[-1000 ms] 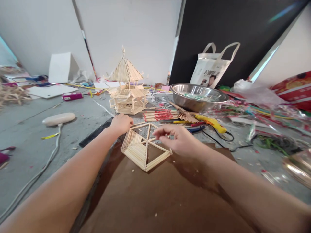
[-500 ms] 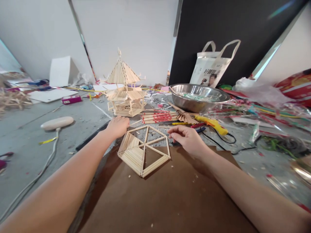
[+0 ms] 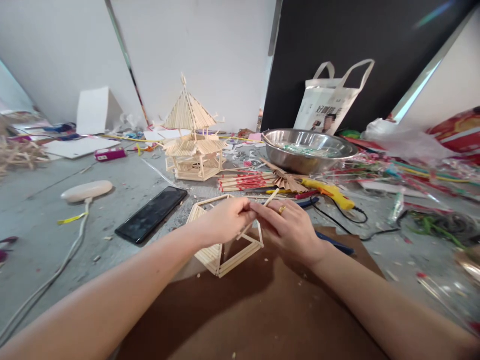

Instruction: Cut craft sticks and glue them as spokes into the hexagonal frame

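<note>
Pinching a thin stick (image 3: 272, 196) between them, the left hand (image 3: 228, 218) and the right hand (image 3: 292, 227) meet over a six-sided frame (image 3: 210, 258) of pale sticks. Both grips are narrow, with the fingers drawn together and the stick slanting up and out past the right hand's knuckles; how the fingertips sit on its lower part is hard to make out, since the hands overlap there. A ring (image 3: 282, 209) circles one finger of the right hand. The frame lies flat beneath the hands, its near part on a brown sheet (image 3: 240, 320) and its far edge reaching over the grey surface (image 3: 123, 270). Close-laid sticks fill the near left part of the frame, while the near right part is open within its border; the left hand and forearm cover much of the rest. A blue tool handle (image 3: 335, 243) lies just beside the right wrist. Left of the frame, a black phone (image 3: 152, 214) rests at a slant. Beyond the hands stands a stick pavilion (image 3: 195, 146) with a pointed roof, and just right of it lies a pile of red-marked sticks (image 3: 247, 181). A yellow tool (image 3: 330, 194) with a black cord lies in front of a metal basin (image 3: 300, 160).
</note>
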Demonstrator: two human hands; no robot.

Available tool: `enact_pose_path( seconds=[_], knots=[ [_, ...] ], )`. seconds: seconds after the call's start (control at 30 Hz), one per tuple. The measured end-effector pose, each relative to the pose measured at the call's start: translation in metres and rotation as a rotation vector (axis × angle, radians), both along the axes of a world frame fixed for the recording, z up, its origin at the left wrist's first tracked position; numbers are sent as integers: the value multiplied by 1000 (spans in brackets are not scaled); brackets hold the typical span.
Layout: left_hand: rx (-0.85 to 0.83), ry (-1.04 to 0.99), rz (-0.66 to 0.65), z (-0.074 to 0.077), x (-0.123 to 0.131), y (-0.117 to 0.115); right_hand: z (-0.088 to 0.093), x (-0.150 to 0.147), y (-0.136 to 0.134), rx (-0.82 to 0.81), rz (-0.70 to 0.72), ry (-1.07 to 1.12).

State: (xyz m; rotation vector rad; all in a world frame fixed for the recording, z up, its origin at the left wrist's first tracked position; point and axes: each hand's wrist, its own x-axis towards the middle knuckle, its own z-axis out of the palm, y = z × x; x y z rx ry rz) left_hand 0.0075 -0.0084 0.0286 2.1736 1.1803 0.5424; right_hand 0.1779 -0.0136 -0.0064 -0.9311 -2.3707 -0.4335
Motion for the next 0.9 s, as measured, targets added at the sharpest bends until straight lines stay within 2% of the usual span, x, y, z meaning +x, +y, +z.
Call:
enact_pose_path(
  seconds=[0.1, 0.17, 0.23, 0.33, 0.4, 0.5, 0.57, 0.63, 0.8, 0.9],
  knots=[
    [-55, -109, -32, -2, 3, -4, 2, -1, -1, 1, -28, 86],
    [-18, -100, 8, -3, 1, -2, 6, -2, -1, -132, -47, 267],
    [85, -88, 72, -2, 0, 0, 10, -4, 0, -388, -38, 542],
    [172, -109, 108, 0, -1, 1, 18, -8, -1, -840, 61, 931],
    [116, -132, 64, -1, 0, 0, 21, -11, -3, -1069, 145, 1073],
    [-12, -207, -27, -3, 0, 0, 21, -15, -7, -1278, 231, 1157],
    [-75, -236, -65, -3, -1, 0, 20, -16, -7, -1339, 238, 1163],
    [-123, -196, -92, -2, -4, 2, 19, -15, -5, -1334, 207, 1172],
    [-273, -10, -223, 5, -14, 4, 21, -2, 11, -1136, 122, 1340],
    [-375, 53, -293, 4, -16, 6, 20, 3, 17, -1112, 90, 1244]
  ],
)
